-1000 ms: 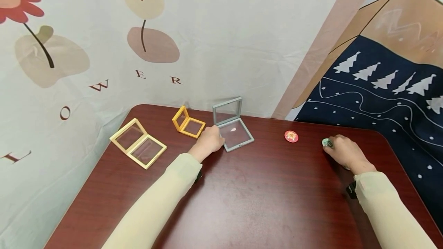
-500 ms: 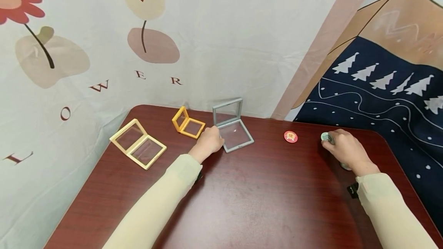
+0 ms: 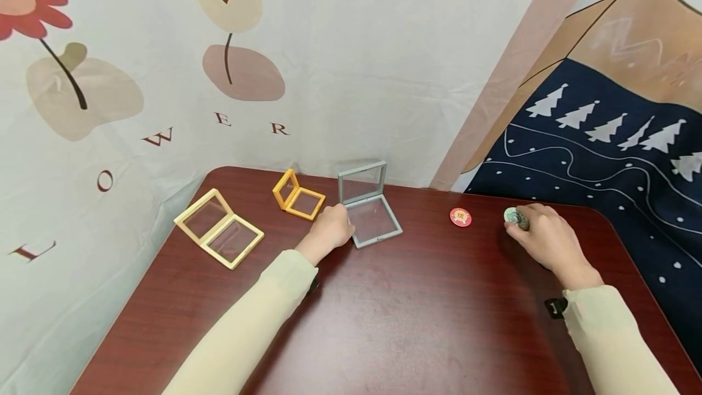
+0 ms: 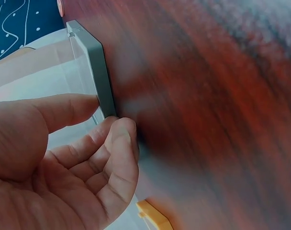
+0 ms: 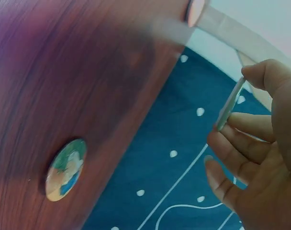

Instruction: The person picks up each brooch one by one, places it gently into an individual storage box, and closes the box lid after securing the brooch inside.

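My left hand [image 3: 326, 230] pinches the left side of a grey hinged display frame [image 3: 384, 238] with clear panes, which stands open on the table. In the left wrist view, the thumb and curled fingers meet at the edge of the grey frame [image 4: 101, 72]. At the right, my right hand [image 3: 550, 242] holds a thin, round, pale green disc [image 3: 513, 216] with a dark print. Seen from the right wrist, the disc [image 5: 230, 105] is edge-on between thumb and fingertips, above the table. A second round disc [image 5: 66, 169] with a colourful picture lies on the table below this hand.
A small orange hinged frame [image 3: 311, 214] and a larger pale yellow one [image 3: 245, 253] stand open left of the left hand. A red round disc [image 3: 460, 217] lies between the grey frame and the right hand. A printed cloth [image 3: 384, 78] hangs behind the table [image 3: 417, 316].
My right hand has raised the green disc and shifted slightly left. The grey frame has turned a little, its front edge nearer me, with my left hand still at its side.
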